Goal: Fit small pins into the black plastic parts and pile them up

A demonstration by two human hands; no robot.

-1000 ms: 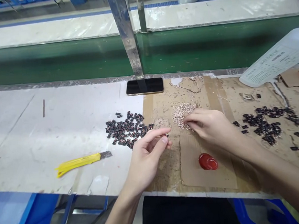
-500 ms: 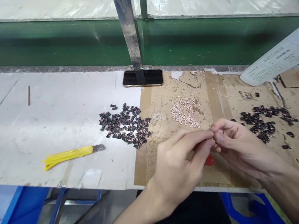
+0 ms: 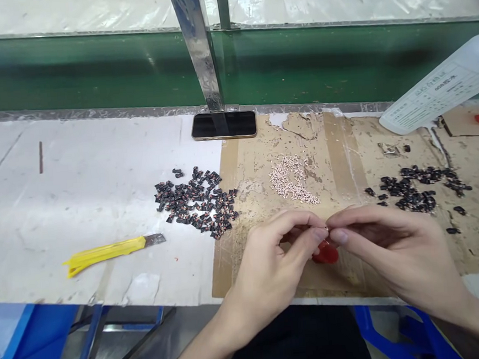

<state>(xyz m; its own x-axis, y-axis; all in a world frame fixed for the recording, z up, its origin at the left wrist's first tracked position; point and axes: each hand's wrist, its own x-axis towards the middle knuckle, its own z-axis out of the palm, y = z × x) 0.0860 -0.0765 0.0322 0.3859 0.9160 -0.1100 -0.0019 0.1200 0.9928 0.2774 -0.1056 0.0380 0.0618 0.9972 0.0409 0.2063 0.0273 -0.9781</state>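
Observation:
My left hand [image 3: 277,259] and my right hand [image 3: 398,250] meet fingertip to fingertip above the cardboard [image 3: 253,245]. Thumb and forefinger of each are pinched together, and whatever lies between them is too small to name. Just below the fingertips sits a red object [image 3: 327,253], partly covered by my left hand. Beyond my hands lies a scatter of tiny pinkish pieces [image 3: 285,182]. A pile of small black parts with coppery bits [image 3: 195,199] is to the left, and another pile of shiny black parts [image 3: 410,191] lies beyond my right hand.
A yellow utility knife [image 3: 108,253] with its blade out lies at left. A phone [image 3: 223,126] rests at the foot of a metal post [image 3: 200,50]. At right a white bottle [image 3: 435,89] leans over the table. Behind runs a green belt [image 3: 90,75].
My right hand has turned, its fingers now stretched toward the left fingertips. Both pinches have shifted slightly left and lower, and more of the red object shows. The view has moved a little.

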